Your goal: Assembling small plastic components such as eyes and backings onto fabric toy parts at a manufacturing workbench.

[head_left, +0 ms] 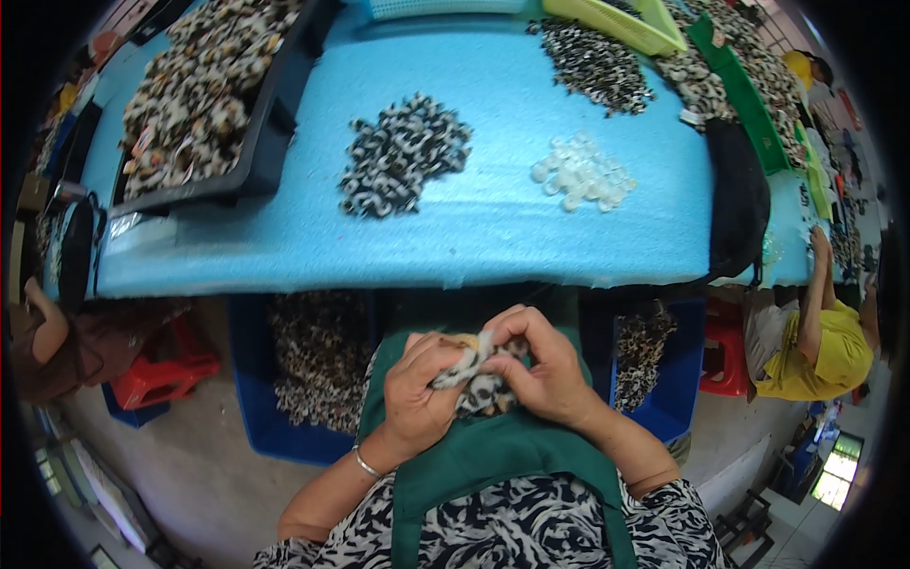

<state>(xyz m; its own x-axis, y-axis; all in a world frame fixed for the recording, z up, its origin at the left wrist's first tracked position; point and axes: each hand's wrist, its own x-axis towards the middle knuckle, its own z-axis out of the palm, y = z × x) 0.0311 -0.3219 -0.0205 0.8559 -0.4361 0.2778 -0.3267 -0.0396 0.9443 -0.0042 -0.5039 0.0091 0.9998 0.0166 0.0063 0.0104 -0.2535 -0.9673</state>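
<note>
This looks like a workshop: small pieces (403, 156) heaped on a blue counter (417, 254), blue bins (248, 394) near it, a person in yellow (815, 356) at right.

A tray (275, 156) stands at the left of the table (493, 248); a heap of pieces (403, 156) lies right of it, discs (585, 173) farther right, a basket (637, 30) behind these. Nearer, a handful (488, 389) sits between left hand (417, 384) and right hand (548, 372).
</note>
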